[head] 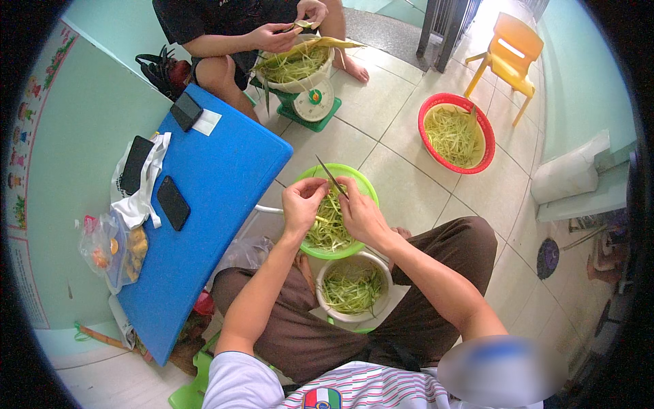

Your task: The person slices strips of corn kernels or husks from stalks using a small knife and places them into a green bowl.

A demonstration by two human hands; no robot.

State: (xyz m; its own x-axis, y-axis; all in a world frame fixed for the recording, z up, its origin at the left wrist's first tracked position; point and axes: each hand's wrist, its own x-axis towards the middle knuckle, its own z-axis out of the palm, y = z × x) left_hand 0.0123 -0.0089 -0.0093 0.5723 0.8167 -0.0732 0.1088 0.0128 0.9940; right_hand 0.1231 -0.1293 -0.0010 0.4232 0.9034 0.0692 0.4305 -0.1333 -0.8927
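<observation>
My right hand [364, 212] grips a knife [331, 173], its pointed blade slanting up and to the left. Close beside it, my left hand [302, 207] has thumb and fingers pinched around a thin pale green plant piece, mostly hidden by the fingers. Both hands are over a lime-green basin [369, 190], which holds a heap of shredded green strips [331, 225]. Nearer to me, between my legs, a white tub [321, 291] contains more green strips [353, 292].
At left stands a blue table [225, 153] bearing phones [173, 203] and bags [134, 250]. Across from me, another person [219, 41] works over a white bowl [311, 79] on a dial scale [314, 105]. A red basin [425, 140] and yellow chair [511, 61] are at right.
</observation>
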